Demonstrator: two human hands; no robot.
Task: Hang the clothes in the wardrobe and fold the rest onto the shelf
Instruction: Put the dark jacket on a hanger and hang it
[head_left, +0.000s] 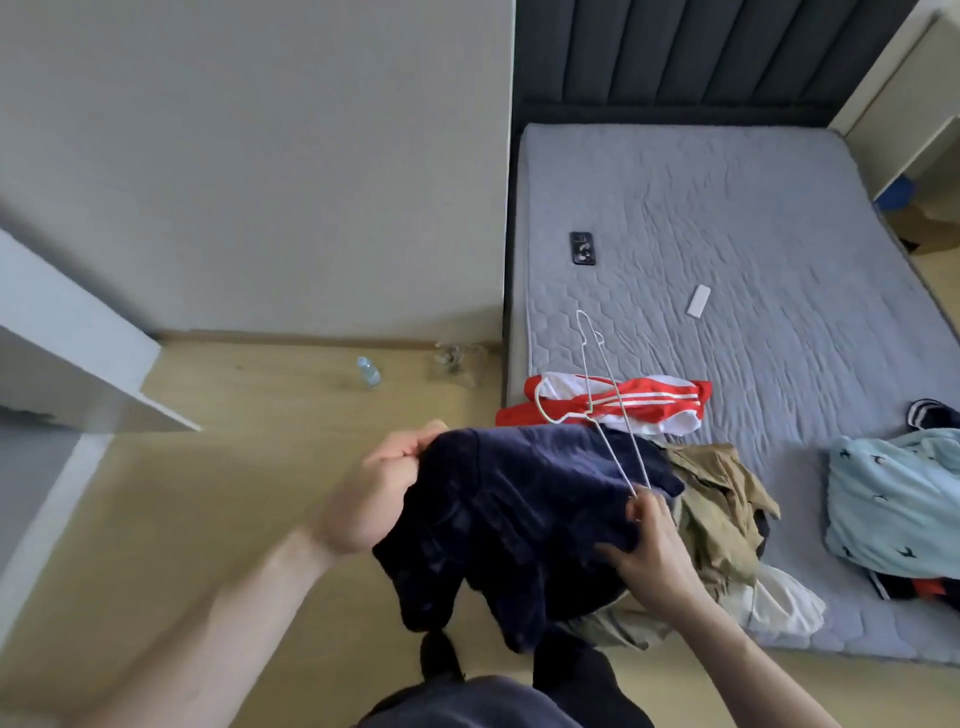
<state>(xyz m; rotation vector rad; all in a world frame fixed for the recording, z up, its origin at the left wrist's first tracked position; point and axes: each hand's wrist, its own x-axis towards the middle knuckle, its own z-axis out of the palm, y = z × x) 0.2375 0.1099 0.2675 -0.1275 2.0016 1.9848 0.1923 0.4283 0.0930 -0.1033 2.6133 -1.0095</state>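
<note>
Navy garment (519, 525) bunched in left hand (384, 493); right hand (649, 545) pinches wire hanger (602, 405) over bed's (727, 234) near-left corner.

Hidden or cut off, for your record: your right hand's (652, 545) palm behind the navy garment (519, 519); light blue cloth (898, 499) cropped at the right edge; floor bottle (368, 371) blurred, label unreadable.
</note>
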